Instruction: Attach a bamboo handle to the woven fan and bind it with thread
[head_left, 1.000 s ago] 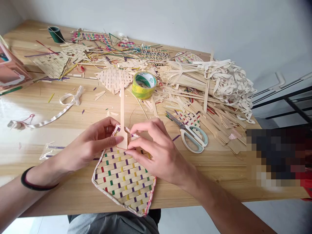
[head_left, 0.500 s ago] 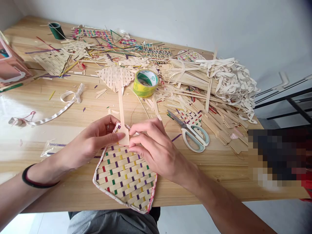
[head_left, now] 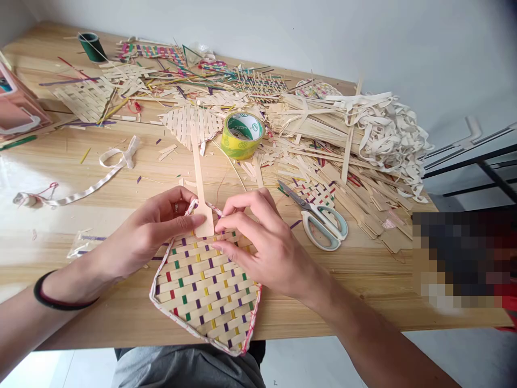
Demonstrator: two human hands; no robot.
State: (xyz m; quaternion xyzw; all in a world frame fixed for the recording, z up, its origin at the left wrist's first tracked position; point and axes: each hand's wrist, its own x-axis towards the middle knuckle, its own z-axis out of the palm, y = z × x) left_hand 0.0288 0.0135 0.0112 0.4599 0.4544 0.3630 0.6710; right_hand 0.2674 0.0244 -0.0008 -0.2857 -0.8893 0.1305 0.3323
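Observation:
A woven panel point(head_left: 205, 285) of pale strips with coloured squares and a white and red bound edge lies at the table's front edge. Over its top corner rests a flat wooden handle point(head_left: 198, 175), its wide end on the weave and its thin stem pointing away. My left hand point(head_left: 161, 223) pinches the wide end with the thumb on top, fingers behind the panel's corner. Just to the right, my right hand point(head_left: 262, 245) has its fingers bent and apart at the panel's top right edge, thumb near the weave; nothing shows between them.
Scissors point(head_left: 319, 218) lie right of my right hand. A yellow tape roll point(head_left: 242, 136) stands beyond the handle. Loose strips and woven pieces cover the back, with a bundle of white ties point(head_left: 388, 129) at right. A white ribbon point(head_left: 91, 188) and pink box point(head_left: 20, 108) are at left.
My right hand's fingers have spread and lifted slightly from the handle's wide end. The panel and handle have shifted slightly left, and more of the panel's top right edge shows.

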